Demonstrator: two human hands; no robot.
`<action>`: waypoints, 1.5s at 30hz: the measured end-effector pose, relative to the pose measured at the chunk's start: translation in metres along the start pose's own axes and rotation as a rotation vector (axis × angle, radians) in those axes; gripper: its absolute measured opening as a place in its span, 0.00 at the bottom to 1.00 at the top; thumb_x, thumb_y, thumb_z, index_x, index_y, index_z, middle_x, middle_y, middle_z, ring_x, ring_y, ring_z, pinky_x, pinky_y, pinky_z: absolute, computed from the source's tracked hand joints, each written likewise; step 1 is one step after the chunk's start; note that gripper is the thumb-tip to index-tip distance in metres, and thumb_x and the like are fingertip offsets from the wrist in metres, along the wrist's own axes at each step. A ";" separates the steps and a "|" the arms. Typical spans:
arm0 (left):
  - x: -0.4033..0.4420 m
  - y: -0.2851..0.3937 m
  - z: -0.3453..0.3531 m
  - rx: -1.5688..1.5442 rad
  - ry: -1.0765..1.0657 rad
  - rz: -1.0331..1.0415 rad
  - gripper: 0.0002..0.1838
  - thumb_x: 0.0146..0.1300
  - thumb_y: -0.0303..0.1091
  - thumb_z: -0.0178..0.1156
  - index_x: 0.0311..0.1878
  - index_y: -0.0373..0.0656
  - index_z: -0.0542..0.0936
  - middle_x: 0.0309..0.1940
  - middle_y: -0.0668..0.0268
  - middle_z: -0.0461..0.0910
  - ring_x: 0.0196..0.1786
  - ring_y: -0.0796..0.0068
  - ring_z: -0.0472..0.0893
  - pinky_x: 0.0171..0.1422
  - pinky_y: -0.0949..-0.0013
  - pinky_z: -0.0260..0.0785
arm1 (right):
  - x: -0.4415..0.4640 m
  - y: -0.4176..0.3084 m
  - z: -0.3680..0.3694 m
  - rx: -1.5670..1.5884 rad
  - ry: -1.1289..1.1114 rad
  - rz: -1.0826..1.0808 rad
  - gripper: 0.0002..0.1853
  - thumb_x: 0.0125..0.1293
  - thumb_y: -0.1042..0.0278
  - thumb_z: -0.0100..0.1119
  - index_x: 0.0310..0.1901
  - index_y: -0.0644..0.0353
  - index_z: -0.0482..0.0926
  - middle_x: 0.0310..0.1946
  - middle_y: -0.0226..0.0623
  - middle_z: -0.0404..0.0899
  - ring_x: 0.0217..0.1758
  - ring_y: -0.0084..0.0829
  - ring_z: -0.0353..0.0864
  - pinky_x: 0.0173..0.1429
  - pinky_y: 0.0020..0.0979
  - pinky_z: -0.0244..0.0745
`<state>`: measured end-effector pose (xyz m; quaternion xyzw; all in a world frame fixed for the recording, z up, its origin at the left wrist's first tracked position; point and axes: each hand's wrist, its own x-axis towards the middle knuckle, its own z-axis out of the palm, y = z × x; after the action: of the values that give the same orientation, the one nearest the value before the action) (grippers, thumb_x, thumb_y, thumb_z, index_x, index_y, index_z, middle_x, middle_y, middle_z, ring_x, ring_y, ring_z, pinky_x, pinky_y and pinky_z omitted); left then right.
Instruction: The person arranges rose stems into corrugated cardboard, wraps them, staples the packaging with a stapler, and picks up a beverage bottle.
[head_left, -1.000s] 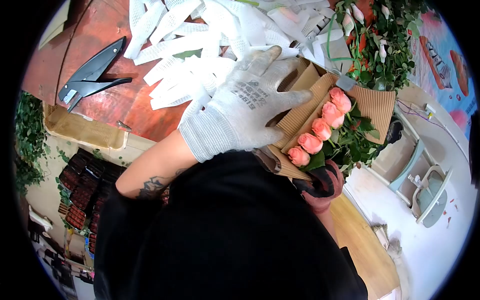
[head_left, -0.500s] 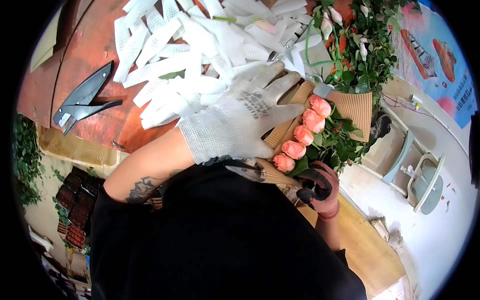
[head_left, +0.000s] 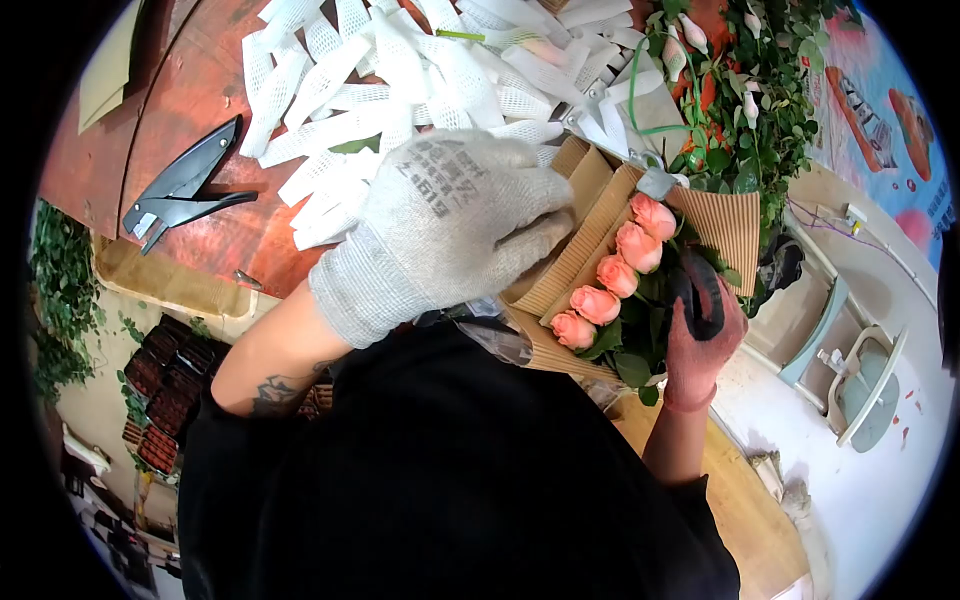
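Pink roses (head_left: 617, 276) lie in a slanting row on brown corrugated cardboard (head_left: 742, 222), with their green leaves (head_left: 655, 345) on the right. My left hand (head_left: 465, 220), in a grey-white glove, is beside the cardboard's left part. Its fingers are bent and drawn together; whatever they hold, if anything, is hidden. My right hand (head_left: 705, 325), in a red glove with black fingers, reaches into the leaves right of the blooms. Those fingers are curled, and I cannot see what is between them.
White mesh flower sleeves (head_left: 400, 90) are heaped on the reddish table (head_left: 215, 85). A black stapler-like tool (head_left: 185, 190) lies at left. Leafy stems with sleeved buds (head_left: 720, 110) occupy the far right. A chair (head_left: 865, 375) stands on the floor at right.
My left hand has lifted off the cardboard and drawn left, its spread fingers now bent. My right hand has moved up and right, from below the roses into the leaves.
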<state>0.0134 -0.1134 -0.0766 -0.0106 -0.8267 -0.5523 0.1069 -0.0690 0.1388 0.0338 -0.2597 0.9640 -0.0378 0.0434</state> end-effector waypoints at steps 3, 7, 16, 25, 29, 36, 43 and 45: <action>-0.011 -0.002 0.013 -0.104 -0.103 -0.073 0.10 0.55 0.38 0.61 0.38 0.43 0.81 0.24 0.61 0.76 0.31 0.58 0.78 0.38 0.60 0.69 | 0.011 -0.003 0.007 0.010 -0.039 -0.033 0.20 0.45 0.76 0.64 0.45 0.58 0.81 0.40 0.41 0.82 0.42 0.44 0.81 0.50 0.36 0.73; -0.025 0.003 0.018 -0.225 -0.248 -0.133 0.12 0.56 0.40 0.62 0.42 0.46 0.80 0.25 0.64 0.74 0.30 0.61 0.78 0.35 0.60 0.69 | 0.012 -0.001 0.019 0.062 -0.005 0.031 0.14 0.49 0.83 0.62 0.41 0.68 0.81 0.37 0.39 0.83 0.39 0.27 0.81 0.47 0.28 0.74; -0.041 -0.022 0.039 -0.494 -0.125 -0.054 0.15 0.59 0.44 0.57 0.46 0.48 0.79 0.36 0.70 0.76 0.38 0.70 0.79 0.39 0.66 0.72 | 0.011 0.000 0.034 -0.061 0.071 0.126 0.09 0.54 0.76 0.66 0.37 0.68 0.80 0.28 0.30 0.79 0.30 0.19 0.73 0.39 0.22 0.71; -0.048 -0.027 0.045 -0.425 -0.007 -0.129 0.18 0.55 0.38 0.63 0.49 0.45 0.79 0.51 0.67 0.77 0.43 0.73 0.81 0.42 0.69 0.75 | 0.007 0.000 0.039 0.154 0.070 0.198 0.19 0.55 0.70 0.68 0.44 0.75 0.78 0.38 0.39 0.82 0.41 0.28 0.81 0.50 0.29 0.74; -0.050 -0.025 0.045 -0.393 0.007 -0.134 0.17 0.55 0.40 0.63 0.48 0.45 0.80 0.51 0.68 0.78 0.43 0.74 0.81 0.41 0.69 0.75 | 0.007 0.001 0.038 0.182 0.032 0.322 0.19 0.56 0.69 0.68 0.44 0.74 0.78 0.38 0.38 0.82 0.41 0.27 0.81 0.49 0.28 0.74; -0.036 -0.014 0.035 -0.319 -0.008 -0.166 0.17 0.51 0.37 0.66 0.46 0.47 0.82 0.44 0.68 0.78 0.40 0.70 0.81 0.41 0.67 0.74 | 0.010 0.005 0.039 -0.142 0.124 -0.024 0.07 0.49 0.73 0.64 0.30 0.62 0.78 0.21 0.40 0.75 0.23 0.39 0.75 0.30 0.32 0.69; -0.011 0.008 0.029 -0.041 0.003 0.074 0.19 0.44 0.35 0.68 0.44 0.54 0.83 0.37 0.72 0.72 0.33 0.71 0.73 0.37 0.65 0.66 | 0.011 0.007 0.038 -0.323 0.163 -0.138 0.15 0.45 0.67 0.71 0.38 0.55 0.80 0.27 0.35 0.79 0.28 0.41 0.79 0.32 0.37 0.72; -0.005 0.016 0.028 0.019 -0.078 0.110 0.18 0.44 0.36 0.68 0.42 0.56 0.83 0.36 0.73 0.72 0.34 0.70 0.72 0.38 0.64 0.66 | 0.003 0.017 0.041 -0.306 0.185 -0.058 0.17 0.45 0.65 0.71 0.39 0.54 0.80 0.30 0.34 0.80 0.30 0.41 0.79 0.33 0.37 0.72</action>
<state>0.0156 -0.0805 -0.0732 -0.0766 -0.8335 -0.5370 0.1049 -0.0757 0.1501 -0.0083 -0.2864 0.9505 0.0844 -0.0863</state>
